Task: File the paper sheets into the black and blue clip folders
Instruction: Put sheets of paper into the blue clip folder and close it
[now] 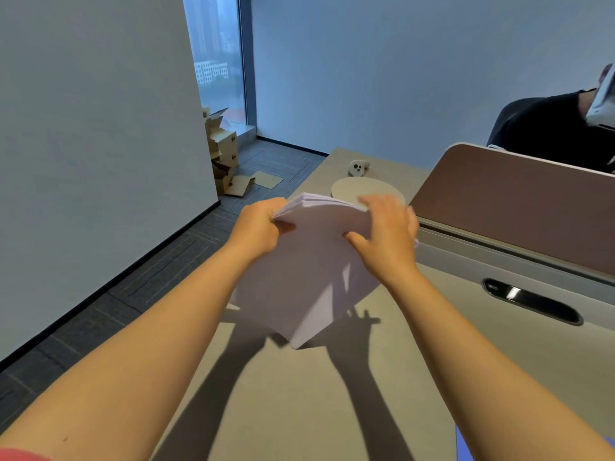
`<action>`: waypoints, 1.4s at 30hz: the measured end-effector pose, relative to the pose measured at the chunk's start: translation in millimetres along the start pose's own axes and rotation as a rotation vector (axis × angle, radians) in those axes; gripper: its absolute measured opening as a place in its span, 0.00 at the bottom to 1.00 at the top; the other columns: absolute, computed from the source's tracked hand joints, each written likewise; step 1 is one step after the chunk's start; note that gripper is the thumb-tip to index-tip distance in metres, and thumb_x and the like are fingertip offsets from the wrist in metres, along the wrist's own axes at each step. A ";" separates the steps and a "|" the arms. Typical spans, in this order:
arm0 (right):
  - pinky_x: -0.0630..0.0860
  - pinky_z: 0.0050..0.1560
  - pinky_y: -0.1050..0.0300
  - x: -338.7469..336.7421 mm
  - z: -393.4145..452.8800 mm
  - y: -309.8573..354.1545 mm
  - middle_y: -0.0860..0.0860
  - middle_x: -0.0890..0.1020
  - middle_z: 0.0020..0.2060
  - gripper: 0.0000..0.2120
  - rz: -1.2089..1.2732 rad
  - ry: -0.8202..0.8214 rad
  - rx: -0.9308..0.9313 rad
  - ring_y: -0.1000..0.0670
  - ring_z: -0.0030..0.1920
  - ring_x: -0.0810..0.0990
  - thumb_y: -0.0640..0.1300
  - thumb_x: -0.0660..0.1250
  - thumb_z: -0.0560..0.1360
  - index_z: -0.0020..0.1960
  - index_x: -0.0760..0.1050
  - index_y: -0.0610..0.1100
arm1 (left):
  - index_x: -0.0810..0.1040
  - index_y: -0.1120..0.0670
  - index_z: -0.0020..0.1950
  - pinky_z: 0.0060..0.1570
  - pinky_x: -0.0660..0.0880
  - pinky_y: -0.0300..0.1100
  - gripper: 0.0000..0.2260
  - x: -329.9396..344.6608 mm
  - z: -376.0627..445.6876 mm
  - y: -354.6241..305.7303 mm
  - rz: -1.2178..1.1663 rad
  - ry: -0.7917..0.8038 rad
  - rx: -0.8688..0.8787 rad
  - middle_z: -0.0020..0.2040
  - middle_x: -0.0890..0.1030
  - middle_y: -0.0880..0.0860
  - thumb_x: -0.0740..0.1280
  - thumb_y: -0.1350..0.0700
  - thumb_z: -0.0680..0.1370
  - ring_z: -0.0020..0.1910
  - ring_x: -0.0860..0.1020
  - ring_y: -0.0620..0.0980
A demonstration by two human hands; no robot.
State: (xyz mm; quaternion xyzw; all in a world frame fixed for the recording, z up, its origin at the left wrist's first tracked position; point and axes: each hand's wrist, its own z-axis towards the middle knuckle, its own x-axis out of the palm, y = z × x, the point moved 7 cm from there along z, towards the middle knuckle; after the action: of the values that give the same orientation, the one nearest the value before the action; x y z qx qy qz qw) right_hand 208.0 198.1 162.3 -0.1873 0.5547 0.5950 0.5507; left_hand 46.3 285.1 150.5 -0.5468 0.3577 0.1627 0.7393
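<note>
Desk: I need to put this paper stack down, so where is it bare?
Bare desk lies under the stack, between both forearms. Another patch sits right, below the slot. Behind the hands, the round disc and small toy crowd it.

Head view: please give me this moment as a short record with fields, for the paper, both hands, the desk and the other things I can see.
paper stack: white sheets, lifted and tilted, lower corner just above the desk
left hand: grips the stack's upper left edge
right hand: grips the upper right edge, fingers over the top
desk: beige, with arm shadows
blue item: sliver at the bottom edge, cannot tell what it is
round disc: lies flat behind the stack
partition: brown, on the right
black folder: not in view
</note>
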 end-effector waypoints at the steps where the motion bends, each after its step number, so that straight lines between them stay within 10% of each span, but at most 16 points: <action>1: 0.64 0.65 0.50 4.5 -1.4 -0.9 0.44 0.76 0.64 0.19 0.019 0.061 0.014 0.42 0.66 0.70 0.43 0.64 0.74 0.65 0.71 0.44 | 0.78 0.65 0.52 0.52 0.72 0.49 0.09 3.5 -1.8 -5.3 0.031 0.016 0.029 0.54 0.81 0.64 0.65 0.61 0.76 0.55 0.76 0.61; 4: 0.72 0.49 0.49 8.4 -9.0 -12.9 0.41 0.82 0.53 0.10 0.082 0.103 0.082 0.39 0.55 0.76 0.40 0.60 0.76 0.54 0.77 0.41 | 0.78 0.57 0.47 0.51 0.70 0.45 0.04 6.6 -5.3 4.5 0.001 -0.046 -0.009 0.53 0.79 0.62 0.68 0.59 0.74 0.56 0.75 0.59; 7: 0.69 0.42 0.53 8.5 -17.0 -39.4 0.43 0.79 0.40 0.09 0.328 0.052 0.220 0.44 0.45 0.75 0.36 0.61 0.75 0.40 0.77 0.46 | 0.62 0.50 0.73 0.73 0.54 0.55 0.31 8.5 -11.1 48.5 -0.006 -0.136 -0.240 0.76 0.59 0.57 0.70 0.53 0.73 0.76 0.55 0.58; 11: 0.72 0.31 0.64 18.5 -34.6 -70.8 0.49 0.77 0.34 0.07 0.731 0.030 0.452 0.49 0.37 0.74 0.33 0.62 0.74 0.47 0.75 0.41 | 0.39 0.51 0.77 0.75 0.50 0.57 0.47 17.2 -37.0 103.0 -0.372 -0.234 -0.577 0.79 0.45 0.56 0.71 0.54 0.71 0.78 0.48 0.58; 15: 0.71 0.26 0.73 28.4 -48.8 -87.1 0.52 0.76 0.33 0.07 0.796 -0.025 0.549 0.53 0.33 0.74 0.33 0.61 0.75 0.48 0.74 0.41 | 0.62 0.59 0.72 0.62 0.70 0.50 0.28 22.8 -40.5 125.4 -0.749 -0.273 -0.577 0.68 0.72 0.59 0.68 0.61 0.74 0.67 0.71 0.59; 18: 0.74 0.42 0.57 38.1 -49.8 -91.2 0.46 0.77 0.41 0.07 0.737 -0.050 0.552 0.47 0.43 0.75 0.33 0.59 0.75 0.49 0.72 0.42 | 0.73 0.62 0.64 0.52 0.71 0.45 0.17 18.7 -36.5 119.3 -0.723 -0.266 -0.527 0.59 0.78 0.58 0.65 0.63 0.75 0.57 0.76 0.56; 36: 0.69 0.57 0.50 112.3 -89.9 -134.8 0.38 0.72 0.62 0.27 0.488 0.214 0.883 0.38 0.65 0.72 0.43 0.63 0.76 0.68 0.60 0.30 | 0.76 0.64 0.61 0.48 0.69 0.42 0.16 63.9 -46.1 127.7 -0.584 -0.156 -0.485 0.49 0.76 0.54 0.66 0.64 0.74 0.50 0.74 0.52; 42: 0.76 0.50 0.52 134.2 -119.7 -110.3 0.45 0.73 0.36 0.19 0.655 0.509 1.047 0.46 0.40 0.74 0.52 0.62 0.75 0.57 0.71 0.37 | 0.74 0.64 0.63 0.52 0.71 0.43 0.17 68.7 -60.9 119.9 -0.780 -0.248 -0.617 0.57 0.78 0.60 0.65 0.68 0.74 0.50 0.75 0.53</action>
State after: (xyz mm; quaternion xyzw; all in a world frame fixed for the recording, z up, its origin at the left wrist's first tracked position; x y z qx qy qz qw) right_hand 213.4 130.1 -37.3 0.1482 0.9112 0.3210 0.2116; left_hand -3.3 260.3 10.1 -0.8090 -0.0278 0.0364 0.5861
